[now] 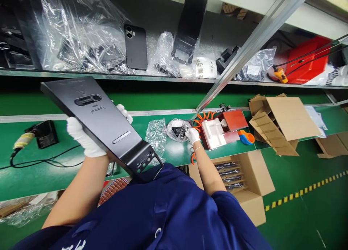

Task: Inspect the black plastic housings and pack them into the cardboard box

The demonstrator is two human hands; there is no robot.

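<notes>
My left hand (pixel 81 135), in a white glove, is wrapped round a long black metal panel (pixel 108 128) and holds it tilted above the green bench; its fingertips show past the panel's far edge. My right hand (pixel 192 135), also gloved, reaches out to a clear plastic bag of small black parts (pixel 178 128) on the bench and is closed on its edge. Just to the right of that hand stands a red and white fixture (pixel 221 128) with an orange coiled hose (pixel 202 117).
A crumpled clear bag (pixel 156 135) lies between the panel and the parts bag. A black box with a cable (pixel 43 134) sits at left. Open cardboard boxes (pixel 282 119) stand at right, another with bagged parts (pixel 244 177) below the bench. A shelf above holds a phone (pixel 135 46) and bags.
</notes>
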